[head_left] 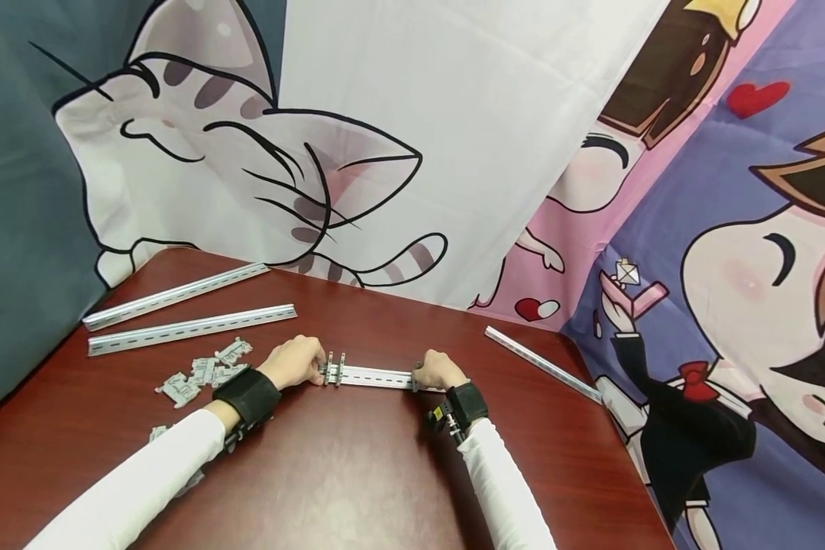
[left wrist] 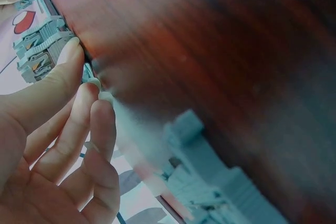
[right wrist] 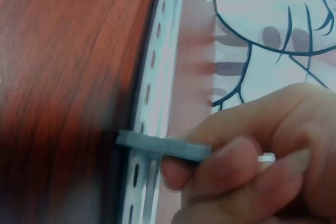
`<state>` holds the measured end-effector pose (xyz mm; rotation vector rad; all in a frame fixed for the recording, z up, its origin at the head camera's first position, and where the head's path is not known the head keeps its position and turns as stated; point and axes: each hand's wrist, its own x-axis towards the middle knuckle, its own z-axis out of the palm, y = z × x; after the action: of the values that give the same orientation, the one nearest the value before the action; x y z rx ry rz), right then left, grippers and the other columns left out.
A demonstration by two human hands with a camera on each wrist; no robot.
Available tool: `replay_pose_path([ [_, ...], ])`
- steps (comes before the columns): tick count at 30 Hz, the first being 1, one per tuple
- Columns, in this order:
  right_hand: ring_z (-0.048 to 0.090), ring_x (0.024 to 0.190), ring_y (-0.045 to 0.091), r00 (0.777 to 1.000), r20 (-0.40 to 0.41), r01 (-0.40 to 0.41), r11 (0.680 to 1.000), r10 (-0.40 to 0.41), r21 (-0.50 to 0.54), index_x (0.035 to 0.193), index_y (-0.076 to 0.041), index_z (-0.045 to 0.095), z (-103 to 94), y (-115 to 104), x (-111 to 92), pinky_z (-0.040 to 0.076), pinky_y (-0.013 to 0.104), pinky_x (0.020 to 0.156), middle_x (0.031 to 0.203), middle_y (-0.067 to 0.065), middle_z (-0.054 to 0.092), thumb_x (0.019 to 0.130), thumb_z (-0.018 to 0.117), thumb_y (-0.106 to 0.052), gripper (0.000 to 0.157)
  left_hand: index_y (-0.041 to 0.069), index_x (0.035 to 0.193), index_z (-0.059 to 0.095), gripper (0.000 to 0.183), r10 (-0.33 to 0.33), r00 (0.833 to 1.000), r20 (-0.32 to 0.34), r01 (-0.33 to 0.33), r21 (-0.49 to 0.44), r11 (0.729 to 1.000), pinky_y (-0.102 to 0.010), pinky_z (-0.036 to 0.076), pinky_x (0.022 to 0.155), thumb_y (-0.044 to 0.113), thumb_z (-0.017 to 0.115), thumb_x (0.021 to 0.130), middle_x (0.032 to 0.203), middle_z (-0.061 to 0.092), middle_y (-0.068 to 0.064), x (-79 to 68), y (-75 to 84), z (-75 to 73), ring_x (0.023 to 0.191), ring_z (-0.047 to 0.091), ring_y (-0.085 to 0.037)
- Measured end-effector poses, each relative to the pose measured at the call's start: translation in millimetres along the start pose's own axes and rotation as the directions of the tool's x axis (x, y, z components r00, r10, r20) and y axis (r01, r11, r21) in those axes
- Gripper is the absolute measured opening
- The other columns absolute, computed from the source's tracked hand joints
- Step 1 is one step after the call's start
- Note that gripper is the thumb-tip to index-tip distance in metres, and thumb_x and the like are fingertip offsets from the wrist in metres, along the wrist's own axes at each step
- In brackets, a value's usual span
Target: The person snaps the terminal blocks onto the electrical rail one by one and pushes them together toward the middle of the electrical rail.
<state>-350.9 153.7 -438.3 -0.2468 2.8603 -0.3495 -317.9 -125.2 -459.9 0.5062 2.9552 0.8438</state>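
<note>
Slotted rail: a pale, silvery metal strip (head_left: 378, 377) with a row of dark oblong slots, lying crosswise on the brown table (head_left: 357, 473) between the two hands.
Paired clips: two gray clips (head_left: 341, 370), ribbed along the edge in the left wrist view, standing side by side across the rail near its left end.
Right-hand clip: a single narrow gray clip (right wrist: 163, 146) set across the rail well apart from the pair, with slots visible on either side of it.
Left hand: at the rail's left end (head_left: 294, 362), thumb extended along the nearer of the paired clips, other fingers curled.
Left grip: thumb and fingertips clamped about the rail's end, beside the pair.
Right hand: toward the rail's right end (head_left: 441, 371), knuckles up, fingers bent.
Right grip: pinched together on one end of the single clip.
Arms: both reach forward in white sleeves (head_left: 509, 481), a black band (head_left: 247, 395) round each wrist.
Loose pieces: gray parts (head_left: 179, 389) scattered beside the left forearm.
Other rails: two long ones (head_left: 192, 330) at the far left, another (head_left: 543, 365) slanting at the right.
</note>
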Motion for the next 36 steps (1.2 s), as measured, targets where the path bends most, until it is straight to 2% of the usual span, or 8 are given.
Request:
replay_pose_path([
  [4, 0.046, 0.059, 0.016, 1.000, -0.025, 0.007, 1.000, -0.007, -0.016, 0.057, -0.014, 0.045, 1.1, -1.8, -3.0, 0.035, 0.027, 0.053, 0.062, 0.000, 0.047, 0.078, 0.063, -0.014, 0.027, 0.004, 0.096, 0.074, 0.028, 0.001, 1.000, -0.020, -0.001, -0.004, 1.000, -0.042, 0.052, 0.067, 0.012, 0.084, 0.071, 0.067, 0.064, 0.002, -2.1, -0.2, 3.1, 0.068, 0.060, -0.013],
  [9, 0.038, 0.054, 0.014, 0.992, -0.122, 0.046, 0.999, -0.046, 0.000, 0.052, -0.016, 0.037, 10.6, 2.7, -9.9, 0.032, 0.027, 0.053, 0.054, -0.004, 0.035, 0.080, 0.062, -0.013, 0.037, 0.004, 0.095, 0.074, 0.028, 0.002, 1.000, -0.027, -0.002, -0.015, 1.000, -0.043, 0.052, 0.068, 0.012, 0.084, 0.070, 0.066, 0.063, 0.003, -2.9, 0.0, 8.2, 0.068, 0.059, -0.013],
  [12, 0.032, 0.046, 0.011, 0.980, -0.184, 0.084, 0.996, -0.079, 0.018, 0.047, -0.017, 0.034, 19.7, 5.2, -14.0, 0.028, 0.025, 0.047, 0.046, -0.008, 0.028, 0.081, 0.061, -0.012, 0.043, 0.004, 0.094, 0.074, 0.027, -0.001, 1.000, -0.018, 0.001, -0.021, 1.000, -0.042, 0.051, 0.066, 0.012, 0.085, 0.070, 0.065, 0.063, 0.003, -3.9, -0.5, 10.6, 0.067, 0.059, -0.013],
  [17, 0.032, 0.043, 0.009, 0.954, -0.272, 0.146, 0.988, -0.129, 0.042, 0.045, -0.017, 0.038, 27.7, 1.5, -14.0, 0.025, 0.023, 0.044, 0.043, -0.010, 0.030, 0.079, 0.062, -0.011, 0.041, 0.004, 0.092, 0.074, 0.026, -0.009, 0.999, -0.039, 0.008, -0.025, 1.000, -0.043, 0.052, 0.067, 0.010, 0.085, 0.069, 0.067, 0.066, 0.001, -3.3, -1.6, 8.5, 0.067, 0.060, -0.014],
  [21, 0.035, 0.045, 0.009, 0.955, -0.270, 0.140, 0.989, -0.123, 0.044, 0.045, -0.017, 0.043, 26.6, -4.9, -13.0, 0.027, 0.022, 0.045, 0.043, -0.010, 0.034, 0.079, 0.063, -0.012, 0.040, 0.004, 0.093, 0.074, 0.026, 0.001, 0.999, -0.044, -0.002, -0.024, 1.000, -0.045, 0.052, 0.068, 0.009, 0.084, 0.070, 0.069, 0.067, 0.000, -2.2, -0.9, 5.7, 0.067, 0.060, -0.014],
  [25, 0.036, 0.045, 0.008, 0.961, -0.250, 0.136, 0.989, -0.116, 0.063, 0.046, -0.017, 0.041, 24.7, -11.3, -12.0, 0.028, 0.022, 0.046, 0.044, -0.010, 0.033, 0.080, 0.063, -0.012, 0.040, 0.003, 0.094, 0.074, 0.026, -0.002, 0.999, -0.039, 0.001, -0.025, 1.000, -0.044, 0.052, 0.068, 0.009, 0.084, 0.070, 0.068, 0.067, 0.001, -0.8, -0.8, 3.7, 0.068, 0.060, -0.014],
  [30, 0.033, 0.044, 0.008, 0.955, -0.256, 0.176, 0.981, -0.151, 0.077, 0.045, -0.017, 0.038, 25.0, -19.4, -10.8, 0.026, 0.021, 0.046, 0.043, -0.010, 0.030, 0.079, 0.063, -0.011, 0.042, 0.004, 0.093, 0.074, 0.026, -0.013, 0.999, -0.049, 0.012, -0.024, 1.000, -0.044, 0.052, 0.068, 0.010, 0.084, 0.070, 0.068, 0.067, 0.001, -1.5, 0.1, 2.2, 0.068, 0.061, -0.014],
  [36, 0.031, 0.042, 0.007, 0.957, -0.237, 0.192, 0.977, -0.166, 0.090, 0.045, -0.018, 0.038, 31.4, -27.2, -8.7, 0.024, 0.021, 0.044, 0.043, -0.011, 0.031, 0.080, 0.064, -0.012, 0.044, 0.004, 0.092, 0.074, 0.025, -0.015, 0.999, -0.046, 0.014, -0.022, 1.000, -0.042, 0.051, 0.067, 0.009, 0.084, 0.069, 0.066, 0.065, 0.002, -3.8, 2.6, 5.1, 0.067, 0.059, -0.014],
])
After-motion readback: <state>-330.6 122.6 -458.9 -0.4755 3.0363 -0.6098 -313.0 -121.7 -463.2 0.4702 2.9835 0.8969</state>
